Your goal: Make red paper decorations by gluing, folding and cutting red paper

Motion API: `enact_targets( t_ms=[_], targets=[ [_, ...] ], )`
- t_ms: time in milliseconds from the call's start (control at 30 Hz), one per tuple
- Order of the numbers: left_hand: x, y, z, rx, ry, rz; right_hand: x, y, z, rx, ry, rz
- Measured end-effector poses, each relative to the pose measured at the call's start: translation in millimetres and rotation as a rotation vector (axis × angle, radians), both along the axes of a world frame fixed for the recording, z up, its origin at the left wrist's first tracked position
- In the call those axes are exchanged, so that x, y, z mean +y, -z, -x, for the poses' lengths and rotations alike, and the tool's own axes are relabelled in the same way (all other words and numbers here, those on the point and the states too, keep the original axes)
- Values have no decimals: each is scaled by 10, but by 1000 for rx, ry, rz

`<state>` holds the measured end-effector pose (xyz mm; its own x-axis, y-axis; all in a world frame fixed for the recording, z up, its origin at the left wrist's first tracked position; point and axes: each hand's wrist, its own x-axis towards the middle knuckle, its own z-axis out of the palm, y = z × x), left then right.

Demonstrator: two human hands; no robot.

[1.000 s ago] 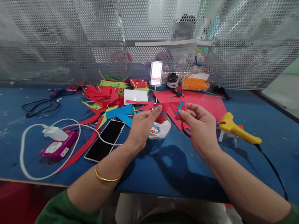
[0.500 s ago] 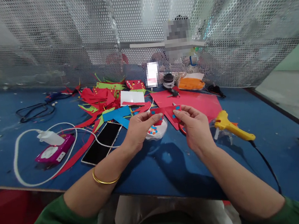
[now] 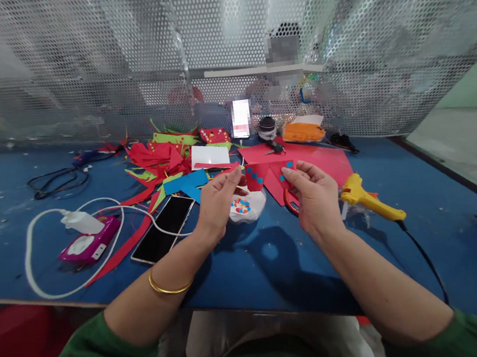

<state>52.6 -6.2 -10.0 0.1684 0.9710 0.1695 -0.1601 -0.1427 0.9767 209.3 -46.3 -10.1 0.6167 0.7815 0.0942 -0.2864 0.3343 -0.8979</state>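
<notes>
A narrow red paper piece [image 3: 254,175] with small blue squares stuck on it is raised above the table. My right hand [image 3: 316,195] pinches its right end between thumb and fingers. At the left end, the bent, closed fingertips of my left hand [image 3: 218,204] are right beside the paper's edge; whether they touch it or hold something tiny is not clear. Below the paper is a round white dish [image 3: 249,212] holding small red, blue and white bits. Behind my right hand, a red-orange scissors-like loop [image 3: 290,202] partly shows.
A yellow glue gun [image 3: 369,200] lies at right with its cord. A large red sheet [image 3: 327,159] lies behind. At left are a black-screened phone [image 3: 164,228], a purple power strip [image 3: 87,243] with white cable, and red paper scraps [image 3: 161,156]. A perforated metal screen [image 3: 119,60] stands behind.
My left hand has drawn back slightly to the left, its thumb off the paper, uncovering the blue squares there. My right hand still grips the other end.
</notes>
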Motion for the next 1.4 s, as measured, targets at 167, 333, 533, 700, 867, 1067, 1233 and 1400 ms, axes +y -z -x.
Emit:
enact_targets(
  t_ms=[167,333,533,700,867,1067,1233,1400],
  targets=[
    [18,30,14,68,-109,-143,-15,26,31,-72,-20,1],
    [44,86,33,155,-159,-156,-31,43,53,-96,-61,8],
    [27,43,48,174,-212,-230,34,102,-44,-244,61,-46],
    [-21,-9,44,242,-238,-276,38,126,-70,-385,40,-1],
    [2,9,32,240,-232,-277,5,99,-49,-419,28,2],
    [15,33,31,203,-178,-223,-30,86,-57,-560,28,32],
    [12,27,4,74,-58,-110,-32,90,-72,-562,42,24],
    [2,25,-12,72,1,-67,-18,102,-88,-539,53,11]
  ],
)
